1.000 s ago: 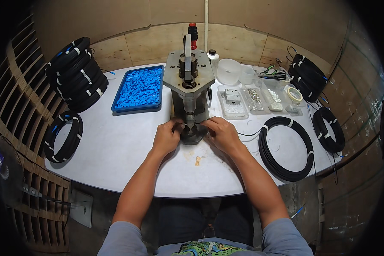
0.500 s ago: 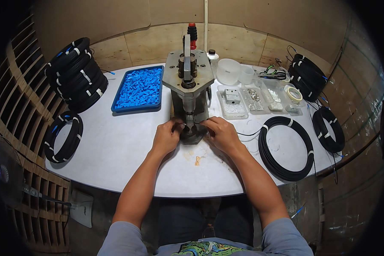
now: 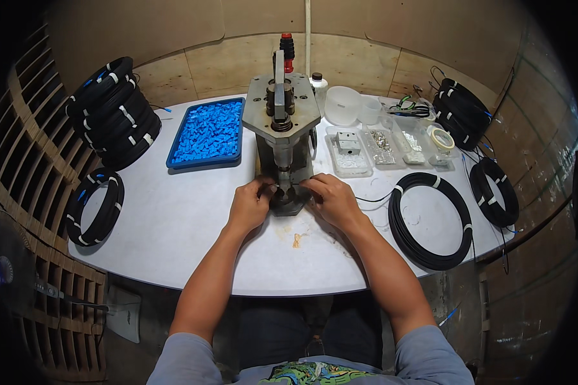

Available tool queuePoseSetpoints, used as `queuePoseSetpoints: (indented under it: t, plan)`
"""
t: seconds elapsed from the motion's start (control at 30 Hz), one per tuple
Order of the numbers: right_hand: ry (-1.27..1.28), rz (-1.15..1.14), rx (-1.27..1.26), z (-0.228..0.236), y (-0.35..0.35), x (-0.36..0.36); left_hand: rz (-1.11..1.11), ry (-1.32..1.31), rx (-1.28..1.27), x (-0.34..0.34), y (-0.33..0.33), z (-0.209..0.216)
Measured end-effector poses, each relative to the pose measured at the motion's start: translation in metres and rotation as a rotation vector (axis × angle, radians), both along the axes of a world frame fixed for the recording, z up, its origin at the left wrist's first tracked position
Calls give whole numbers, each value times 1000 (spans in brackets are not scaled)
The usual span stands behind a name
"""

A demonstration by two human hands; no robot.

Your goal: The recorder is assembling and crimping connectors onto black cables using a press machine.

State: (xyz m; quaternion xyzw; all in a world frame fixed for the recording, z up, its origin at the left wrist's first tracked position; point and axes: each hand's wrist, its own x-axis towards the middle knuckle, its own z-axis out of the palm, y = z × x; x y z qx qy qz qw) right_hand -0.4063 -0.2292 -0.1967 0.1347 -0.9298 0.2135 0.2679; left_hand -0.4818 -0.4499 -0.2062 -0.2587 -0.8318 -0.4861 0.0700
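A metal bench press (image 3: pixel 282 154) with a long upright lever stands in front of me, and both hands work at its lower end. At the left of its tool, my left hand (image 3: pixel 252 202) is closed in a pinch; what sits between those fingertips is too small to make out. From the right, my right hand (image 3: pixel 331 197) pinches the end of a black cable (image 3: pixel 372 199), its fingertips close to the press tool. That cable runs back to a big black coil (image 3: pixel 399 224) lying to the right. The cable's tip is hidden among the fingers and the press.
Left of the press lies a blue tray (image 3: pixel 202 165) full of small blue parts. Clear boxes (image 3: pixel 350 172) of small metal parts and a tape roll (image 3: pixel 442 138) stand to the right. Stacked coils (image 3: pixel 119 122) rise at the back left, with a single coil (image 3: pixel 96 228) nearer.
Both hands stay at the press tool in nearly the same pinch. The whole view has shifted very slightly; nothing is visibly taken up or let go.
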Motion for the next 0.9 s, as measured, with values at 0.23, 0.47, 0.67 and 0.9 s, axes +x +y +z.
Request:
queuePoseSetpoints:
  t: [0.23,0.47,0.67,0.9]
  plan:
    - [2,5,-2,1,-1,0,10,-4,-5,-2,-1,-2]
    - [12,2,7,0,0,0,2,0,15,-1,0,-1]
    - [7,5,9,-1,1,0,12,-3,10,1,1,1]
    - [11,15,2,0,0,1,7,2,17,-1,0,-2]
